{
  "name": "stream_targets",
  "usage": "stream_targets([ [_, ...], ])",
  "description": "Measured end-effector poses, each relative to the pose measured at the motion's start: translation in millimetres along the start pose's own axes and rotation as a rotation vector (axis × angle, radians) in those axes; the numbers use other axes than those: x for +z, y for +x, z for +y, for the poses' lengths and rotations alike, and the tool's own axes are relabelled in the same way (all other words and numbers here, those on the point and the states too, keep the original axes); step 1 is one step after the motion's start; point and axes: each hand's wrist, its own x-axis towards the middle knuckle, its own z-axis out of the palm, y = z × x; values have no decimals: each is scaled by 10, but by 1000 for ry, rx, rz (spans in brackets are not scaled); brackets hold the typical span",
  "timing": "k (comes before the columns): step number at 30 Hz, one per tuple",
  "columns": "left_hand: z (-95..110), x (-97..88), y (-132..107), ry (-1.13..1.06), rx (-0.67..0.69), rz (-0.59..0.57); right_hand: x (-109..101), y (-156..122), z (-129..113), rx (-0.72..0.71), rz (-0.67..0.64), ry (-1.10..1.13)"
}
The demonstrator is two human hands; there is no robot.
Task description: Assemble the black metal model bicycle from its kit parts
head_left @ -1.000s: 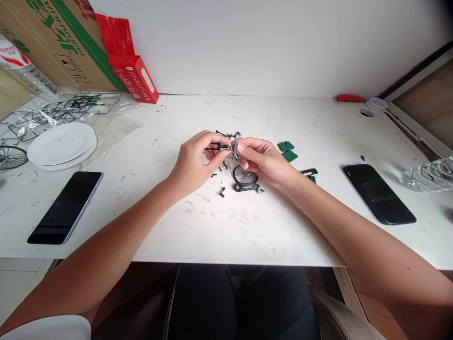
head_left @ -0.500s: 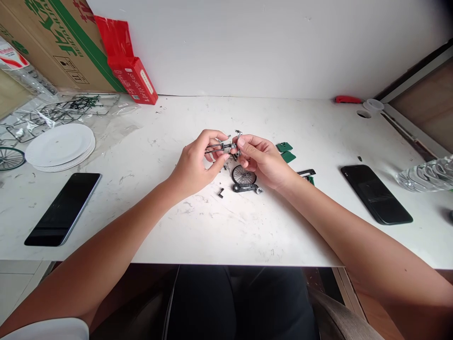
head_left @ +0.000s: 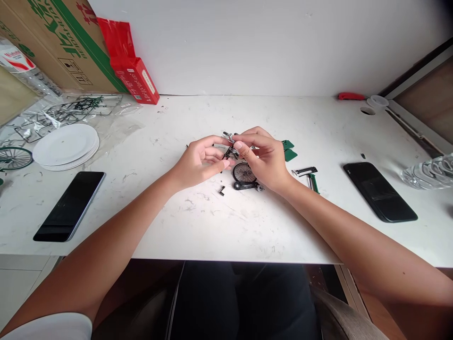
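My left hand (head_left: 200, 160) and my right hand (head_left: 264, 158) meet over the middle of the white table (head_left: 226, 222). Both pinch a small black and silver model part (head_left: 230, 144) between their fingertips. Just below the hands a small black spoked wheel (head_left: 243, 173) lies on the table, with a black crank piece (head_left: 247, 186) in front of it. A tiny black bit (head_left: 222, 191) lies to the left of the crank. Two green plates (head_left: 288, 150) peek out behind my right hand.
A black phone (head_left: 71, 204) lies at the left and another phone (head_left: 380, 191) at the right. White plates (head_left: 65, 145), plastic sprues (head_left: 76, 107), a red box (head_left: 136, 80) and a cardboard box (head_left: 60, 42) fill the back left. A green-handled tool (head_left: 311, 180) lies right of my wrist.
Both hands have shifted slightly; my right hand has turned over the small part so its fingers now cover it from above. The pieces on the table have not moved.
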Motion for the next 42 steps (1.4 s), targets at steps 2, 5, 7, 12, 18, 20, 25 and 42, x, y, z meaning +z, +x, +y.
stream_targets([
  [2, -14, -17, 16, -31, -39, 2, -3, 0, -18, -21, 12, -46],
  [5, -48, -52, 51, -100, -79, 6, -1, 6, -27, -31, 51, -117],
  [7, -67, -79, 72, -132, -87, 12, 4, 6, -4, -35, 97, -149],
  [12, -79, -121, 101, -181, -102, 31, 40, -22, 114, 9, 128, -148],
  [18, -83, -143, 123, -335, -137, 29, 69, -42, 215, -19, 170, -154],
  [20, -84, -158, 132, -394, -140, 27, 72, -42, 236, -29, 175, -158],
  [25, -76, -218, 149, -524, -124, 76, 72, -55, 195, -8, 169, -140],
  [42, -133, -248, 172, -433, -84, 217, 82, -123, 9, -310, -604, -384],
])
